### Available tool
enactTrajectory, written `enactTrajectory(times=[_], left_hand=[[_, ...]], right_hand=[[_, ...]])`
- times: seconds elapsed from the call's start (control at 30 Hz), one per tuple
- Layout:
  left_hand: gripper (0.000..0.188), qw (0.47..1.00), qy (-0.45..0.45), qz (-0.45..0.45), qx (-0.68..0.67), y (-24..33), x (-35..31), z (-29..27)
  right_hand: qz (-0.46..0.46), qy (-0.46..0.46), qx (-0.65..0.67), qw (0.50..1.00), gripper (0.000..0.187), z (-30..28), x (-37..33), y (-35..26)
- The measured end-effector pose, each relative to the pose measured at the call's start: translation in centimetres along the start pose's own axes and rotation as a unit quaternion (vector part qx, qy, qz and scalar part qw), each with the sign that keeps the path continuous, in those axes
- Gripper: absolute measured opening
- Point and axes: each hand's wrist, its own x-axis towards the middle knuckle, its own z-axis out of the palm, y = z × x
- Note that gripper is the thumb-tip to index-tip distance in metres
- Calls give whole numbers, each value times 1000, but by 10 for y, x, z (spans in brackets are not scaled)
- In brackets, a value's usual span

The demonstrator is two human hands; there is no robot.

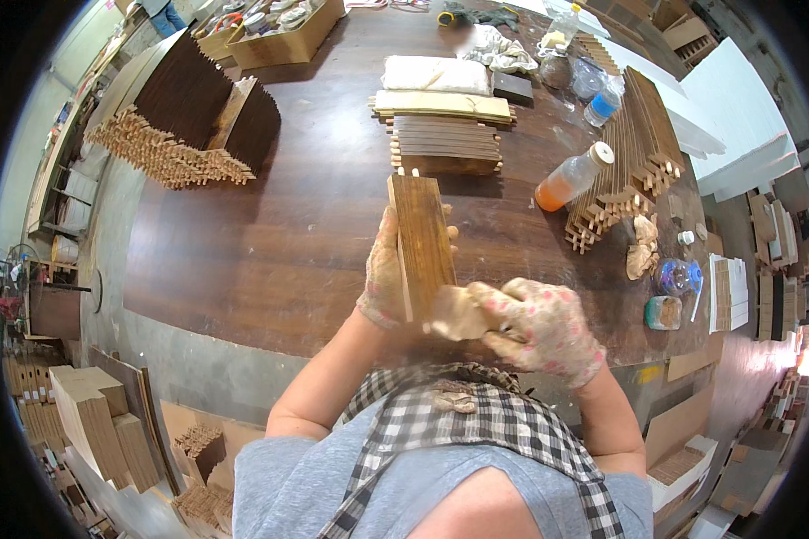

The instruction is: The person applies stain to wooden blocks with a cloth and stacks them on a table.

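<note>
Brown wood board (pixel 426 235), held above table (pixel 243 260); L hand (pixel 384 280) wrapped round it, fingers mostly hidden; R hand (pixel 546 330) pinching blurred pad (pixel 456 318) at near end. Prob. stiff, fairly light, poss. slick; grip long edges, not pegs (pixel 414 172).

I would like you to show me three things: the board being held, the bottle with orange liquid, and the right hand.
Board (pixel 426 238): head view, middle of its broad face.
Bottle (pixel 570 181): head view, middle of its side.
Right hand (pixel 546 331): head view, its gloved middle.
</note>
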Motion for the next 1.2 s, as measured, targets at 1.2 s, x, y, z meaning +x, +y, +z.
enactTrajectory(times=[1.2], left_hand=[[55,976,-136,-163,-50,-34,6,-4]], right_hand=[[-109,455,49,882,59,56,95,65]])
